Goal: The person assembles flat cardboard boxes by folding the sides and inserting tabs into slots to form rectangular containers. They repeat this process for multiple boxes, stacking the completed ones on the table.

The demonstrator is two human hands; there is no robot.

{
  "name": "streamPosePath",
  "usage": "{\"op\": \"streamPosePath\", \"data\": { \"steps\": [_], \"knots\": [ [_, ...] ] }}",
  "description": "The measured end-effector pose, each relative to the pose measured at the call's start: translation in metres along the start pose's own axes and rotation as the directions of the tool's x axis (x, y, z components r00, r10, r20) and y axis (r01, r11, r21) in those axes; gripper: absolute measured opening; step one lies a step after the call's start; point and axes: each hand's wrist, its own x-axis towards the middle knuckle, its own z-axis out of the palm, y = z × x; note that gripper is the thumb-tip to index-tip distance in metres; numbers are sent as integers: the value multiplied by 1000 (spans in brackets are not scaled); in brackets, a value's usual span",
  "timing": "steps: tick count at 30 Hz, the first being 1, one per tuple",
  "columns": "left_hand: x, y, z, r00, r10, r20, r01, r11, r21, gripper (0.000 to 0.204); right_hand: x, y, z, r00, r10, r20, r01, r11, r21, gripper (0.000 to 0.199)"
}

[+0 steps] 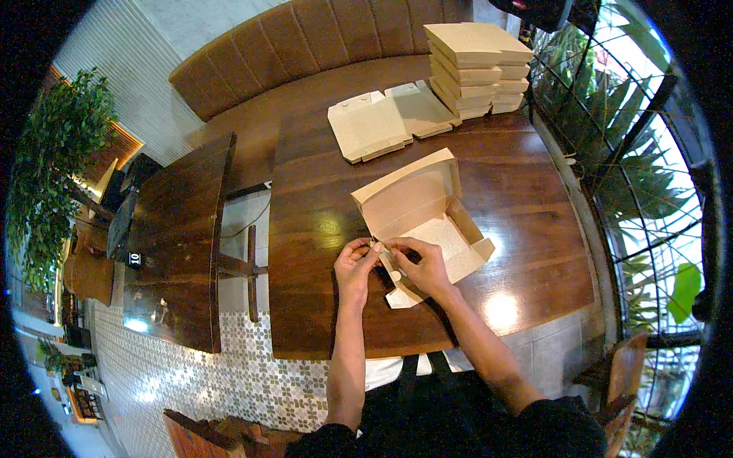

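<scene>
A brown cardboard box (416,195) lies partly folded on the wooden table in front of me, its lid raised at the far left side and its inside facing up. At the box's near left corner, my left hand (356,263) pinches the cardboard between thumb and fingers. Close beside it, my right hand (418,262) has its fingers curled on the same corner and side flap. A loose flap with a rounded tab sticks out below the right hand. My fingers hide the exact fold at that corner.
Flat, unfolded cardboard boxes (370,126) lie at the table's far side. Next to them rises a tall stack of folded boxes (475,69). A second wooden table (179,237) stands to the left across a gap. Behind runs a brown padded bench (305,46); a metal-framed window (634,153) is on the right.
</scene>
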Motion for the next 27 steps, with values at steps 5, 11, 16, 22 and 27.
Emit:
{"op": "streamPosePath", "data": {
  "steps": [5,11,16,22,27],
  "knots": [
    [1,0,-1,1000,-25,4,25,999,24,40,0,-1,-1,1000,-9,10,9,1000,-15,24],
    [0,2,-1,999,-31,32,31,1000,0,40,-1,-2,-2,1000,-2,22,2,1000,3,24],
    [-1,-1,-3,1000,-6,27,6,1000,17,40,0,-4,-5,998,-26,59,26,1000,15,25],
    [-1,-5,-6,997,52,63,-51,999,-18,40,-1,-10,-5,991,-127,48,127,992,6,25],
    [-2,-3,-5,996,69,58,-68,998,-18,40,-3,-11,-7,996,-52,72,48,998,50,24]
  ]
}}
